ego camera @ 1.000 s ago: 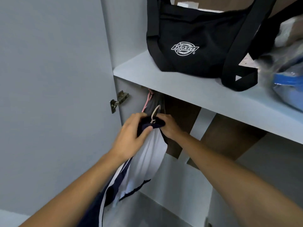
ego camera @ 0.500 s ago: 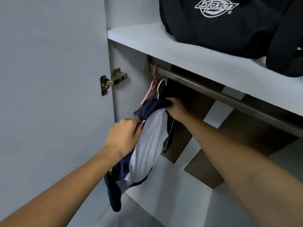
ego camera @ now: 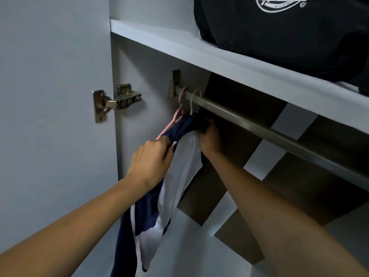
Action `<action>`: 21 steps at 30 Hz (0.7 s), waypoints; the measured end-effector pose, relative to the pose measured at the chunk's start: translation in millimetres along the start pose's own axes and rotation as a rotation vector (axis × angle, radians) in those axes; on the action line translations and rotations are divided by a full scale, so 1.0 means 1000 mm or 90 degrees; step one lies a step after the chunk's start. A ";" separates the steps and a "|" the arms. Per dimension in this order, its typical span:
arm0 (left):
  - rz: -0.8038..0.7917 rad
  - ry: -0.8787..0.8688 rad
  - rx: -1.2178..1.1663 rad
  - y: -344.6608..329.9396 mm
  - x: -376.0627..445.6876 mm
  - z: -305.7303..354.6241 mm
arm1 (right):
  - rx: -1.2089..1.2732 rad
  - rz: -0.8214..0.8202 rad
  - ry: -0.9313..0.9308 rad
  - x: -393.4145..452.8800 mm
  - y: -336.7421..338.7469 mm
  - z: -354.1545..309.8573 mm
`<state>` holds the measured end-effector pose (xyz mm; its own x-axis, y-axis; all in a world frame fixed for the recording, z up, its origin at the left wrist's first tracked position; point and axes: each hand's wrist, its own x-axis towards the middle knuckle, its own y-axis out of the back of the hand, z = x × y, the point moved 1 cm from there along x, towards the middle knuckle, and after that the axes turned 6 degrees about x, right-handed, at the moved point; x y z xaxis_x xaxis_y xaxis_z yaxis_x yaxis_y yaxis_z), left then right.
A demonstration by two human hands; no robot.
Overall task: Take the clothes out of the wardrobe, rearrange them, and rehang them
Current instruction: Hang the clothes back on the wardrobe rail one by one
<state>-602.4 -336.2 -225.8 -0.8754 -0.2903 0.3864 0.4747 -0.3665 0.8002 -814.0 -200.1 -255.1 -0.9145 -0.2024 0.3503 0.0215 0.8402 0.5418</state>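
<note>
A person reaches both bare arms into an open wardrobe, working a navy-and-white garment (ego camera: 179,172) that hangs near the left end of the metal rail (ego camera: 249,120). The left hand (ego camera: 151,158), at about 7 o'clock from the rail's wall bracket (ego camera: 174,82), has its fingers curled round a fold of the navy collar edge, pinching the cloth. The right hand (ego camera: 209,136), just at 2 o'clock from the left one, is clamped on the top of the garment where the dark fabric bunches under the rail; its fingertips are buried in the cloth.

Two hanger hooks sit over the rail side by side: a pink hanger (ego camera: 180,108) nearest the wardrobe's side wall, and a pale hanger (ego camera: 194,100) just to its right, whose neck runs down into the top of the garment. The pink hanger's arm slopes down toward the left hand. The garment's lower part drops between the two forearms toward 6 o'clock, white panel facing right, navy panels to the left.

Above the rail, a pale shelf (ego camera: 219,56) carries a black bag (ego camera: 289,33) with a white logo, at 1 o'clock. A metal door hinge (ego camera: 117,100) shows at 9 o'clock on the open door (ego camera: 50,116).
</note>
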 end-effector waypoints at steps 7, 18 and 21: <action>0.022 0.000 -0.018 -0.007 0.010 0.000 | 0.130 -0.004 0.013 0.011 -0.004 0.002; -0.012 0.014 -0.003 -0.028 0.031 -0.014 | 0.040 -0.064 -0.043 0.022 -0.011 0.027; -0.005 0.002 0.025 -0.027 0.030 -0.016 | 0.019 -0.072 -0.055 0.025 -0.012 0.028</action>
<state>-640.6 -348.9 -243.1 -0.8785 -0.2909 0.3789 0.4643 -0.3338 0.8203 -848.3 -201.6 -274.3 -0.9418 -0.2542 0.2201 -0.0952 0.8295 0.5504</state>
